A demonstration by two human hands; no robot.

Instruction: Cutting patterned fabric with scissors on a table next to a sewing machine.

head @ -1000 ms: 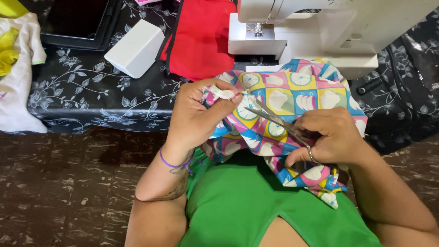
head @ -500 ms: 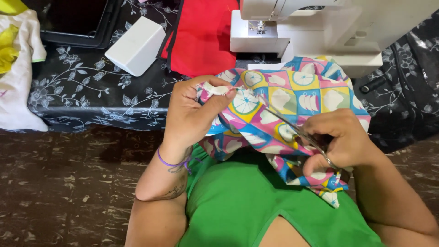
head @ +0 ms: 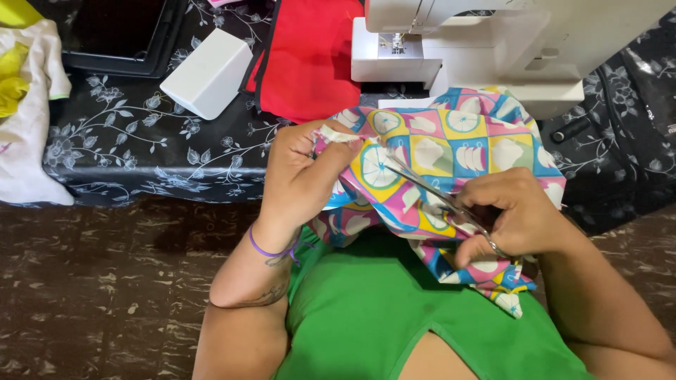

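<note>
While much of the scene runs past the frame's edges, the black floral tablecloth (head: 141,151) fills the upper part, over a dark mottled floor (head: 91,281). On it stands a white sewing machine (head: 507,42), its top cut off by the upper edge. Beside it lies a red cloth (head: 310,56), also cropped at the top, and further left a white box (head: 208,70) and a dark tray (head: 120,35) only partly in view. At the far left edge, white and yellow fabric (head: 28,119) is cut off.

Nearer the person, a patterned cloth (head: 458,151) in pink, blue and yellow squares hangs off the table's edge into the lap, its lower part bunched and hidden behind the hands. The left hand (head: 299,176) pinches a pale corner of this cloth between closed fingers. The right hand (head: 510,214) is closed around the handles of metal scissors (head: 429,190); the handles are mostly hidden in the fist, and the thin blades lie against the cloth, so whether they are parted is hard to tell.
</note>
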